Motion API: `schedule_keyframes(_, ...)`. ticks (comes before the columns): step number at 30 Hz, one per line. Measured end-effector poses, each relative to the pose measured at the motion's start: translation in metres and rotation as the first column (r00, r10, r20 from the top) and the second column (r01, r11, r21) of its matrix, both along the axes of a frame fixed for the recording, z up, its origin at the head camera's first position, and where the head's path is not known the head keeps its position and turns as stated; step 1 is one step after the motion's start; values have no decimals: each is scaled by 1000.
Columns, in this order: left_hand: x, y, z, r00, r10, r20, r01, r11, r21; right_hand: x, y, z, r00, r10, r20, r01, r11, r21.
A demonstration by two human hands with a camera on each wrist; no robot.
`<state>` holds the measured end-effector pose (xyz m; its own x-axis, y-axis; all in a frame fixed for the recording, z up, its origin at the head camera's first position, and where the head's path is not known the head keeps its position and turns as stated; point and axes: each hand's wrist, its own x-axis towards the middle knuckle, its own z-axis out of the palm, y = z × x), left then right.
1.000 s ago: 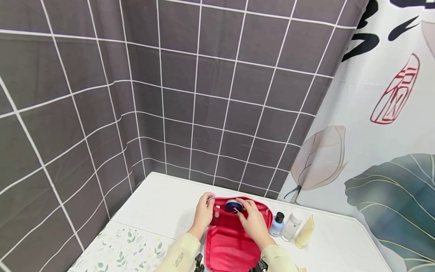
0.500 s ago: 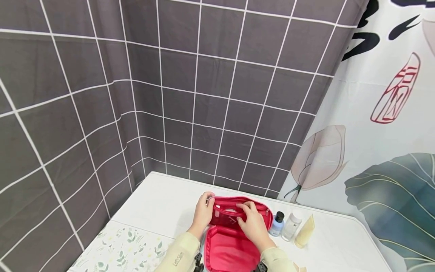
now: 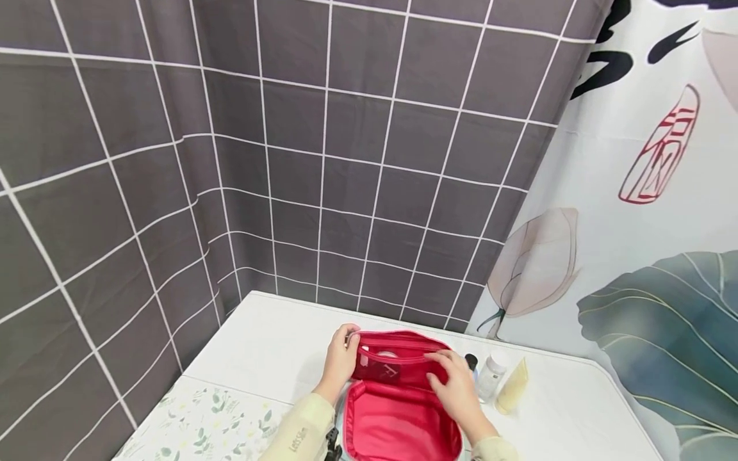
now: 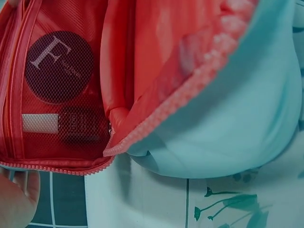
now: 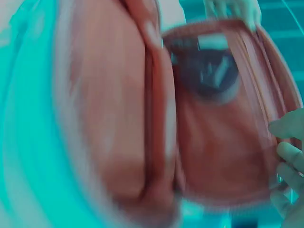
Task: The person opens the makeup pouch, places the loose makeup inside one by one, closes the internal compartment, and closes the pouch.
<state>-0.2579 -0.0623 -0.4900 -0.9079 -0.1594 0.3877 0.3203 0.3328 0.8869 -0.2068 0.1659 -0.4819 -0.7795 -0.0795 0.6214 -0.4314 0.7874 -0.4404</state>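
Observation:
A toiletry bag [image 3: 398, 426], red inside and light blue outside, lies unzipped with its lid raised at the back. My left hand [image 3: 340, 362] grips the lid's left edge, thumb on the inner side. Behind the lid's mesh pocket [image 4: 57, 147] sit a round dark jar [image 4: 59, 66] marked with a large F and a small white-capped bottle [image 4: 78, 124]. Over the right part of the pocket is my right hand [image 3: 455, 384], its fingers loosely bent at the pocket's top edge. The right wrist view is blurred there; I see nothing held in those fingers.
Right of the bag stand a blue bottle with a black cap [image 3: 471, 361], partly hidden by my right hand, a clear bottle [image 3: 491, 379] and a yellow tube [image 3: 512, 387]. A floral cloth [image 3: 213, 419] covers the front left. A grey checked curtain [image 3: 357, 192] hangs behind.
The dark jar, held in my right hand at the pocket's mouth a second ago, has gone down into the mesh pocket. My right hand has let go and moved right along the pocket edge.

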Motion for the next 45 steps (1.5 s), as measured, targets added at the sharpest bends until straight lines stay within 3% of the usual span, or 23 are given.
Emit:
schedule_keyframes(3, -1, -2, 0, 1000, 7, 2, -7, 1000, -1, 11, 30, -4, 993, 6, 117, 3, 997, -74)
schedule_keyframes(6, -2, -3, 0, 1000, 8, 12, -8, 1000, -2, 25, 60, -11, 964, -15, 267, 41, 995, -91)
schedule_keyframes(9, -3, -2, 0, 1000, 3, 18, -3, 1000, 3, 36, 87, -19, 901, -70, 429, 105, 993, -58)
schedule_keyframes(12, -3, -1, 0, 1000, -4, 13, 4, 1000, 15, 42, 107, -26, 809, -120, 575, 142, 990, 7)
schedule_keyframes(15, -2, 1, -1, 1000, -12, 11, 12, 1000, 25, 47, 120, -33, 728, -127, 673, 139, 990, 36)
schedule_keyframes(20, -1, 1, 0, 1000, -9, 14, 9, 1000, 25, 52, 127, -38, 666, -165, 728, 111, 986, 121)
schedule_keyframes(23, -1, 1, 1, 1000, -5, 23, 5, 1000, 18, 55, 129, -40, 667, -208, 716, 85, 975, 203)
schedule_keyframes(27, -1, 2, 1, 1000, -4, 29, 4, 1000, 18, 58, 128, -41, 685, -213, 697, 75, 972, 223)
schedule_keyframes(31, -1, 3, 1, 999, 0, 34, -1, 1000, 18, 59, 123, -39, 703, -199, 683, 102, 978, 179)
schedule_keyframes(35, -1, 4, 0, 999, 3, 40, -3, 1000, 19, 57, 114, -34, 707, -142, 693, 142, 988, 57)
schedule_keyframes(42, -1, 2, 1, 1000, 5, 29, -5, 1000, 14, 52, 91, -17, 833, 22, 552, 75, 986, -152)
schedule_keyframes(45, 1, 5, 2, 998, -5, 63, 4, 1000, 22, 45, 80, -9, 841, 18, 541, 110, 973, -205)
